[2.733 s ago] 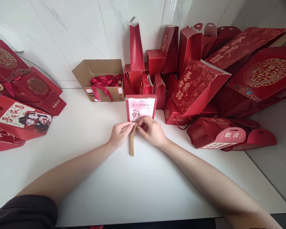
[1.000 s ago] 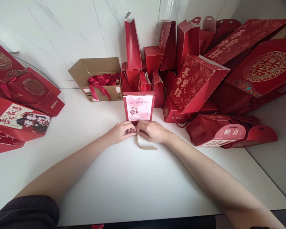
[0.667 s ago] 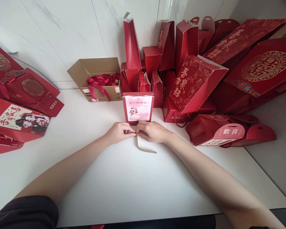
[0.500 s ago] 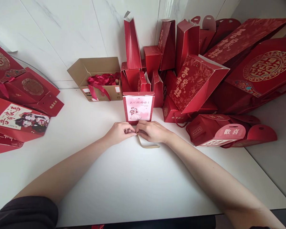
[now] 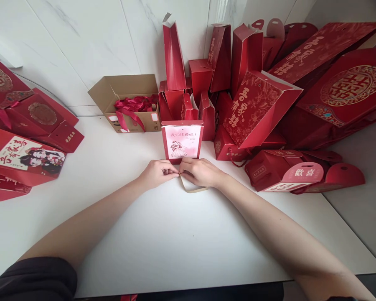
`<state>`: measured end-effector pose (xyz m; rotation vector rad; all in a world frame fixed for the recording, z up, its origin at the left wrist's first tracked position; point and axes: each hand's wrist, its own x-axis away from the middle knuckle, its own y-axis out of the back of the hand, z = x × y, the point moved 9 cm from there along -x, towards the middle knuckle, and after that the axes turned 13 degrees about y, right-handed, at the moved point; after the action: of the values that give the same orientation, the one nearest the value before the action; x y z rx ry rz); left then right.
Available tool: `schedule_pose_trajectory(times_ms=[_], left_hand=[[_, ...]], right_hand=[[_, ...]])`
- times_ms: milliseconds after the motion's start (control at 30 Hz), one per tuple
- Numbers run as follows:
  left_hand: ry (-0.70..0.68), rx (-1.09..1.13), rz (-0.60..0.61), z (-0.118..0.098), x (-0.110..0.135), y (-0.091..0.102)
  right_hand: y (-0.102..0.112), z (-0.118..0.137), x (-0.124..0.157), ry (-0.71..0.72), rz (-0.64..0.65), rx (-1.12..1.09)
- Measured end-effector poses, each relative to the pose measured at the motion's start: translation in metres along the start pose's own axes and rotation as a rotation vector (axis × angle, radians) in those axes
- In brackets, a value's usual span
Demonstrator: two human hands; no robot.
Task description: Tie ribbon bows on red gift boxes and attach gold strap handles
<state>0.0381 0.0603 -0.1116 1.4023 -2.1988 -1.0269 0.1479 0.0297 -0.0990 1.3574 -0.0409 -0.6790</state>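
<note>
My left hand (image 5: 159, 173) and my right hand (image 5: 199, 171) meet over the table with their fingertips pinched close together. Between them they grip a narrow beige ribbon (image 5: 194, 191), whose loose part bends down and to the right beneath my right hand. Just behind my fingers stands a small upright gift box (image 5: 182, 140), red with a pink front that carries writing and a drawn couple in wedding dress. Its lower edge is partly covered by my right hand. The ribbon's end between my fingertips is too small to make out.
An open cardboard box (image 5: 133, 121) with dark pink ribbon stands behind on the left. Several red gift boxes crowd the back right, among them a floral box (image 5: 253, 108) and a lying box with a pink flap (image 5: 303, 173). More red boxes (image 5: 34, 156) lie at left on the white table (image 5: 175, 251).
The ribbon's loose end has shifted slightly up and left, closer under my right hand. Both hands stay nearly in place, still pinching.
</note>
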Motion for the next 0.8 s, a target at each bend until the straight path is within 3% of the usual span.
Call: schedule_pose_trajectory(times_ms=[233, 467, 800], left_hand=[[0.011, 0.055, 0.169, 0.000, 0.000, -0.008], [0.133, 0.169, 0.227, 0.009, -0.004, -0.006], [0.095, 0.223, 0.349, 0.004, -0.002, -0.009]], right_hand=[[-0.004, 0.009, -0.003, 0.051, 0.015, 0.011], [-0.001, 0.019, -0.006, 0.127, 0.038, 0.166], [-0.004, 0.029, -0.007, 0.187, -0.032, 0.134]])
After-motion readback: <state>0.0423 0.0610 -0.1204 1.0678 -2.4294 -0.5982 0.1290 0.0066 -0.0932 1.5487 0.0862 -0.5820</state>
